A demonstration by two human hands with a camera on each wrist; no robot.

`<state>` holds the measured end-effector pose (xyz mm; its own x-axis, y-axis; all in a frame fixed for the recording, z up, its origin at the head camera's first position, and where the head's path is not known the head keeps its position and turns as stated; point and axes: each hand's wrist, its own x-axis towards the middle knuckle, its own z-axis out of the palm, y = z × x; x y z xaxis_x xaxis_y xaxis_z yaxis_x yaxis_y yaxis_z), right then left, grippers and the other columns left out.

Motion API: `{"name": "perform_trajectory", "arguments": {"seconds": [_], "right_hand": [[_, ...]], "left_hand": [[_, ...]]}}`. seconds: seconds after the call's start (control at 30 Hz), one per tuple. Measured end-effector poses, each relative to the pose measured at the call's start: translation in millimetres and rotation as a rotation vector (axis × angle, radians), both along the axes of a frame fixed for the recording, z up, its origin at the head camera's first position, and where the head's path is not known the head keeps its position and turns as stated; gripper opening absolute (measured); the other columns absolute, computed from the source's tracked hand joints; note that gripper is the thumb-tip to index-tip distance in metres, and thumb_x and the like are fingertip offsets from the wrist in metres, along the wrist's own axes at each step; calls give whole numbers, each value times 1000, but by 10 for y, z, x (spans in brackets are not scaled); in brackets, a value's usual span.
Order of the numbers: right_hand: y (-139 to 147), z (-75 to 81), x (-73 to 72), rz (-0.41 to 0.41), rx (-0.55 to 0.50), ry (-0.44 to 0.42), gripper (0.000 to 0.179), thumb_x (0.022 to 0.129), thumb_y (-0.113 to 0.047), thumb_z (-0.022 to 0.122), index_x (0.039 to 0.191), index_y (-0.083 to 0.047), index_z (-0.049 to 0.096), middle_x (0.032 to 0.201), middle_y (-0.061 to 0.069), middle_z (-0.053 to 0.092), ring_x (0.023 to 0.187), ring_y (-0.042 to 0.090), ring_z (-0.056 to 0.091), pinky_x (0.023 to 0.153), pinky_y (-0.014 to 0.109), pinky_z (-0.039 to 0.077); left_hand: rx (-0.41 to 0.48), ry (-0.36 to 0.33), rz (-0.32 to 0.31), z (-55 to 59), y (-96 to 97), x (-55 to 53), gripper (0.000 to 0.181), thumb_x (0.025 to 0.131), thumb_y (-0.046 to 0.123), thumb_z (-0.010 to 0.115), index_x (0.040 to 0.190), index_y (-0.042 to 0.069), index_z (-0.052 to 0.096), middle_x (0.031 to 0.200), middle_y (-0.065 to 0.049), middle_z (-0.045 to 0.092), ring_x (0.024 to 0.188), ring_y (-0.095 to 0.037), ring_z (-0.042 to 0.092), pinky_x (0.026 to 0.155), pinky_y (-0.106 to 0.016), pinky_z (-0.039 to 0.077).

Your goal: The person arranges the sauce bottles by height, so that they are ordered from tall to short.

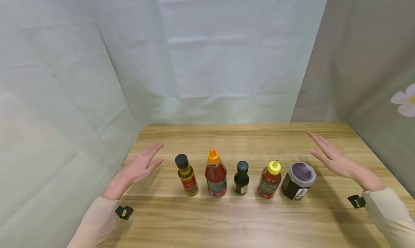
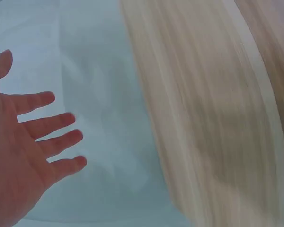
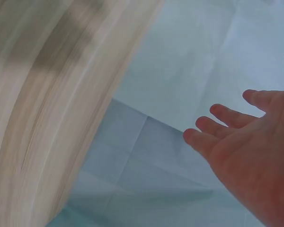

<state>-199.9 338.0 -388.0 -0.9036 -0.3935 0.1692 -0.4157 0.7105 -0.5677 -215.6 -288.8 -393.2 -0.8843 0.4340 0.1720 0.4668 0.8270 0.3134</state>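
My left hand [image 1: 137, 168] is held over the left side of the table with fingers straight, holding nothing. Nearest to it stands a bottle of oil [image 1: 189, 181] with a black cap and red label. My right hand [image 1: 338, 161] is raised over the right side, fingers extended, also holding nothing. Close to it is a dark jar [image 1: 293, 186] with a greyish-purple lid. Between these stand a red sauce bottle with an orange tip [image 1: 216, 176], a small dark bottle [image 1: 241, 177] and a red sauce bottle with a yellow tip [image 1: 270, 181]. In both wrist views the fingers are spread.
The bottles and jar stand upright in a row across the wooden table [image 1: 227, 219]. Pale cloth [image 1: 233, 60] hangs behind the table and along both sides. Each wrist wears a small black device on a strap.
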Motion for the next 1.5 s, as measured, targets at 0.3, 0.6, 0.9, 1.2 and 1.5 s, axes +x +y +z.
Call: {"name": "perform_trajectory", "arguments": {"seconds": [0.3, 0.6, 0.9, 1.2, 1.5], "right_hand": [[-104, 62, -23, -13, -46, 192, 46, 104, -13, 41, 149, -6, 35, 146, 27, 41, 132, -12, 26, 98, -4, 16], [-269, 157, 2, -89, -172, 222, 36, 103, -12, 44, 138, -8, 52, 133, -4, 60, 113, -20, 44, 89, -5, 32], [-495, 257, 30, -139, -373, 244, 32, 98, -7, 54, 129, -4, 58, 113, -27, 62, 101, -11, 60, 84, 2, 46], [-689, 351, 75, -128, -405, 199, 31, 99, -9, 54, 129, -1, 57, 111, -27, 62, 100, -9, 61, 83, 5, 49], [-900, 466, 162, -74, -394, 135, 36, 98, -12, 56, 131, 2, 54, 116, -27, 57, 105, -12, 57, 86, 4, 48]], "left_hand": [[222, -78, -52, -10, 67, 59, 45, 105, 24, 40, 144, 2, 42, 143, -22, 48, 133, -43, 43, 109, -61, 34], [364, -121, -126, -37, 158, 113, 37, 105, 16, 37, 139, 6, 49, 135, -14, 58, 126, -34, 53, 100, -45, 50], [564, -236, -238, -56, 294, 207, 37, 102, 6, 44, 139, 0, 48, 137, -20, 54, 124, 5, 47, 101, -12, 41], [605, -283, -251, -80, 384, 244, 40, 100, 4, 44, 139, -7, 43, 136, -28, 51, 119, 10, 47, 99, -13, 43], [673, -320, -327, -168, 438, 256, 47, 95, 1, 54, 138, -13, 39, 137, -36, 45, 123, 10, 45, 106, -16, 40]]}}
